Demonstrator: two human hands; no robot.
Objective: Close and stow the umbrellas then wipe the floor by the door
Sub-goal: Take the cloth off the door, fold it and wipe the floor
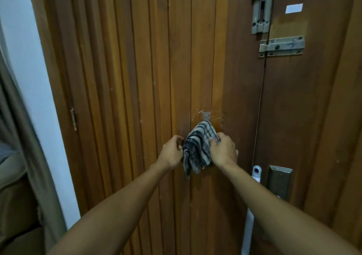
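Note:
A blue-and-white checked cloth (197, 148) hangs from a small clear hook (206, 116) stuck on the brown wooden door (137, 78). My right hand (223, 150) grips the cloth's right side. My left hand (172, 150) holds its left edge with curled fingers. Both arms reach forward at about chest height. No umbrella and no floor are in view.
Two metal slide bolts (261, 7) (282, 45) sit at the door's upper right. A white door handle (256, 173) and a metal lock plate (279, 182) lie below my right hand. A white wall and a grey curtain (23, 137) stand to the left.

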